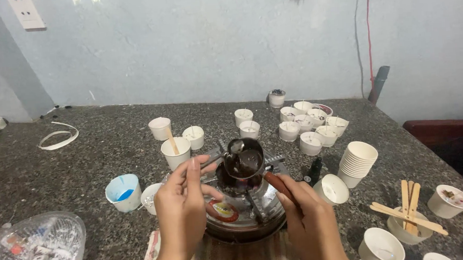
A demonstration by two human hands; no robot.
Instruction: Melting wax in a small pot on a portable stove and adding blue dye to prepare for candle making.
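Note:
My left hand [182, 211] pinches the handle of a metal spoon [235, 146], whose bowl sits at the rim of a small dark pot [245, 163]. My right hand [310, 221] grips the pot's brown handle [280, 184]. The pot holds a dark liquid and hangs tilted over a round metal stove burner [246, 213]. A small white cup with a wooden stick [175, 151] stands just behind my left hand.
Several small white cups [309, 125] with wicks cluster at the back right. A stack of empty paper cups [357, 163] stands right of the stove. Wooden sticks lie across a cup [409, 210]. A blue-stained cup [123, 192] and a clear bowl of white chunks [34, 251] sit at the left.

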